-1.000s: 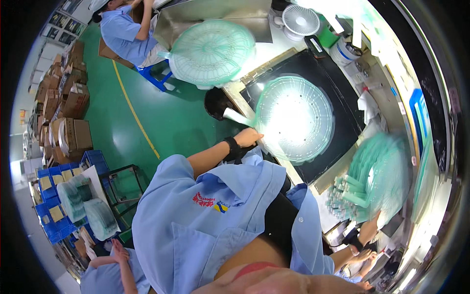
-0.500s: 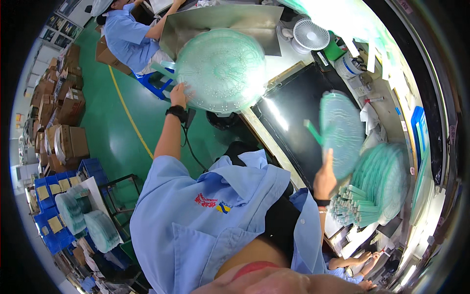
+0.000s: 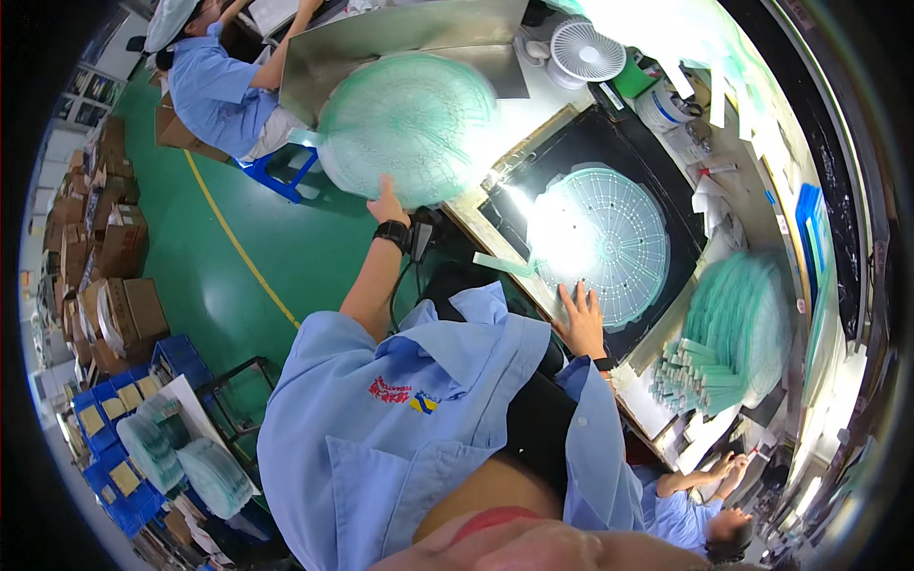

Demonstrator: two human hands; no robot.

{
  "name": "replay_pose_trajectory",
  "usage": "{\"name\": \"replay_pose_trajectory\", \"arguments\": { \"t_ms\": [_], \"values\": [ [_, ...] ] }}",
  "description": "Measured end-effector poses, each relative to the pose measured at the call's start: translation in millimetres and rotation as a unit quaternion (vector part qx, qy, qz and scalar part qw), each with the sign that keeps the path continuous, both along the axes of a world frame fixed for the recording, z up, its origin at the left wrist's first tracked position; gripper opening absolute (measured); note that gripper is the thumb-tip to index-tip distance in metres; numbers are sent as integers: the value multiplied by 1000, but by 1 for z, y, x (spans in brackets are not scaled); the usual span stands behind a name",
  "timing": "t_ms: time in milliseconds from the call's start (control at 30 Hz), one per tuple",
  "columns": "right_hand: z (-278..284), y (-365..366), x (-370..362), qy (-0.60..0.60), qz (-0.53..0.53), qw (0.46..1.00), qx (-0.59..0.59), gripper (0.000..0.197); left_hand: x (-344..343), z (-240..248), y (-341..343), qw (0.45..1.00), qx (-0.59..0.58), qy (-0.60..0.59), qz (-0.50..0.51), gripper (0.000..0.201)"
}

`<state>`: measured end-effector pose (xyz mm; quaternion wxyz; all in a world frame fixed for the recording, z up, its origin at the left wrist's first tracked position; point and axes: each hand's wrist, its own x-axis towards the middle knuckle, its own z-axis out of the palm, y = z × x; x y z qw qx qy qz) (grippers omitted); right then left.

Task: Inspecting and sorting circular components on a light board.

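Note:
My right hand [image 3: 582, 322] rests with fingers spread on the near edge of a clear round film sheet [image 3: 619, 238] patterned with lines and dots. The sheet lies flat on a black work board [image 3: 609, 138], its narrow tail strip [image 3: 503, 265] pointing left over the board's pale edge. At the upper left, my left hand [image 3: 388, 206] touches the near edge of a pile of greenish round film sheets [image 3: 405, 128], one finger stretched over it. Its other fingers are partly hidden. Glare washes out part of the sheet on the board.
To the right stands another stack of round sheets [image 3: 738, 328], tails bundled toward me. Behind the board are a white fan [image 3: 587, 52] and a white tub [image 3: 664, 105]. A bent metal panel [image 3: 409, 43] stands behind the left pile. A co-worker [image 3: 214, 81] sits at the far left.
My right hand has brought the round sheet, held up on edge before, left and down flat onto the black board, and its fingers have spread. The left hand stays at the pile's edge.

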<state>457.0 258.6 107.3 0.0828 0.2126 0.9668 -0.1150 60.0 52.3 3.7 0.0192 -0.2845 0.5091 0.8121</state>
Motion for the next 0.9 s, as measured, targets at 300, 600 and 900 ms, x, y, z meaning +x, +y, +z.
{"name": "replay_pose_trajectory", "arguments": {
  "t_ms": [300, 600, 900],
  "values": [
    [7, -3, 0, 20, 4, 1000, -1, 82, -17, 20, 12, 980, -127, -143, 60, 74],
    [123, 119, 163, 187, -199, 959, 71, 57, 88, 25, -69, 889, -63, -172, -421, 40],
    [191, 235, 356, -11, -370, 906, 205, 104, 202, 48, 13, 535, -214, -98, -812, 58]
  ]
}}
